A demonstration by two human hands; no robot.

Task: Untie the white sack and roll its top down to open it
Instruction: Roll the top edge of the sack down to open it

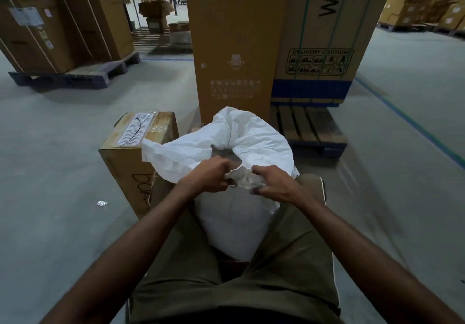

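Room: grey concrete warehouse floor (63, 167) is spreading all around.
Sack: white sack (234, 213) is standing between the seated person's knees, mouth open at 12 o'clock.
Grip: left hand (210, 176) and right hand (273, 184) are both pinching the near rim.
Obstacles: small carton (125, 172) is crowding 10 o'clock; tall cartons (234, 47) and pallet (309, 128) are standing behind.
Open room: bare floor is lying at 3 and 9 o'clock.

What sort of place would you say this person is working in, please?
Most likely a warehouse: tall strapped appliance cartons stand on a wooden pallet, more stacked boxes line the far side, and the concrete floor carries painted lane lines.
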